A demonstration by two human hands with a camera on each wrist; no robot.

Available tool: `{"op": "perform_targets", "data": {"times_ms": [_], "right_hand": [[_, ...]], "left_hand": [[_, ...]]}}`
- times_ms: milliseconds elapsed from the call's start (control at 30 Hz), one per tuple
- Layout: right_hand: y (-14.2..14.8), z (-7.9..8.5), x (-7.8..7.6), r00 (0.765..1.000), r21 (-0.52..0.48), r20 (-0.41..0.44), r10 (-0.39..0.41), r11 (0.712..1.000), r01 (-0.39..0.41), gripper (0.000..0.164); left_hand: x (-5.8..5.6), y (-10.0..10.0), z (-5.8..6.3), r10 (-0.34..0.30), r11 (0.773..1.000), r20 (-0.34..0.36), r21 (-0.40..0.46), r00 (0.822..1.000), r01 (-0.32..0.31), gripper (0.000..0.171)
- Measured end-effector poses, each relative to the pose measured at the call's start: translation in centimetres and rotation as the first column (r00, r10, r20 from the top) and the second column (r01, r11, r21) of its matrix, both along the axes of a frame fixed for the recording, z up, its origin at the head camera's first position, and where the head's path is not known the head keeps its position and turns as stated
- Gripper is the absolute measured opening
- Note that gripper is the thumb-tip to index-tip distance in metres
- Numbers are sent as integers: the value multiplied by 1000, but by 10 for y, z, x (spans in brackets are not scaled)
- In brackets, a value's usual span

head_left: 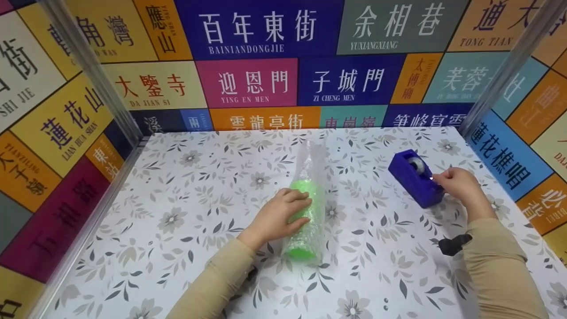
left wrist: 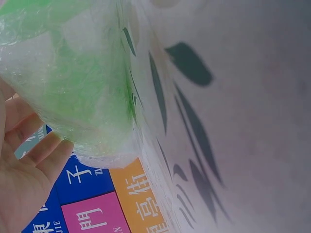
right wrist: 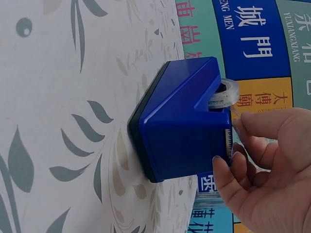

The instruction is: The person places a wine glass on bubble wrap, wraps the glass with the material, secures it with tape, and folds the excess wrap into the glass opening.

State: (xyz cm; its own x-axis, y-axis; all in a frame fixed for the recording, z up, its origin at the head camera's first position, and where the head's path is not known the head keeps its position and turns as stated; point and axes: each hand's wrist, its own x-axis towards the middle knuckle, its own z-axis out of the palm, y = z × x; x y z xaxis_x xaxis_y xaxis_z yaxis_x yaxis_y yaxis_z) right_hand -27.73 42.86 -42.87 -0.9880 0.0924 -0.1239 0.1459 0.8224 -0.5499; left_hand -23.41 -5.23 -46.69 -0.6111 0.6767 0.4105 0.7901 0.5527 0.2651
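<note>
A bright green cylinder (head_left: 303, 250) in clear, bumpy plastic wrap (head_left: 311, 159) lies lengthwise in the middle of the table. My left hand (head_left: 281, 215) holds it from the left side, fingers bent over its top. The left wrist view shows those fingers (left wrist: 53, 150) against the crinkled wrap. To the right stands a blue tape dispenser (head_left: 412, 181) with a roll of clear tape (right wrist: 225, 93). At its cutter end my right hand (head_left: 458, 184) pinches the tape's end between thumb and forefinger. Its other fingers curl near the serrated edge in the right wrist view.
The table (head_left: 177, 248) has a white floral cover. Panels with colourful street-name signs (head_left: 248, 82) rise behind and at both sides. Metal posts (head_left: 88, 62) mark the corners. A dark device (head_left: 455, 244) sits at my right wrist.
</note>
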Motion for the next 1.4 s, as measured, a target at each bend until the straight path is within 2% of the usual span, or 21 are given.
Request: {"op": "perform_targets", "data": {"times_ms": [400,567,700,1000,1100,1300,1400], "right_hand": [[4,-6,5,1000,-44,-25,-12,999,11,44],[7,-7,9,1000,-104,-8,-11,995,10,44],[11,-10,11,1000,-156,-14,-21,988,18,37],[16,-16,18,998,-338,-2,-66,939,61,26],[18,-18,20,998,-373,-6,-68,926,61,25],[19,-19,23,999,-397,16,-52,916,54,26],[19,-18,25,998,-444,47,-46,894,62,27]], "left_hand": [[1,1,0,-9,1000,-6,8,1000,9,47],[0,0,0,-6,1000,-7,-1,1000,6,47],[-1,0,0,-8,1000,-10,-5,1000,8,46],[1,0,3,-1,1000,1,1,1000,1,46],[1,0,3,1,1000,-3,-2,1000,-1,46],[0,0,2,-8,1000,-4,-1,1000,8,46],[0,0,2,-10,1000,-5,-1,1000,10,46]]}}
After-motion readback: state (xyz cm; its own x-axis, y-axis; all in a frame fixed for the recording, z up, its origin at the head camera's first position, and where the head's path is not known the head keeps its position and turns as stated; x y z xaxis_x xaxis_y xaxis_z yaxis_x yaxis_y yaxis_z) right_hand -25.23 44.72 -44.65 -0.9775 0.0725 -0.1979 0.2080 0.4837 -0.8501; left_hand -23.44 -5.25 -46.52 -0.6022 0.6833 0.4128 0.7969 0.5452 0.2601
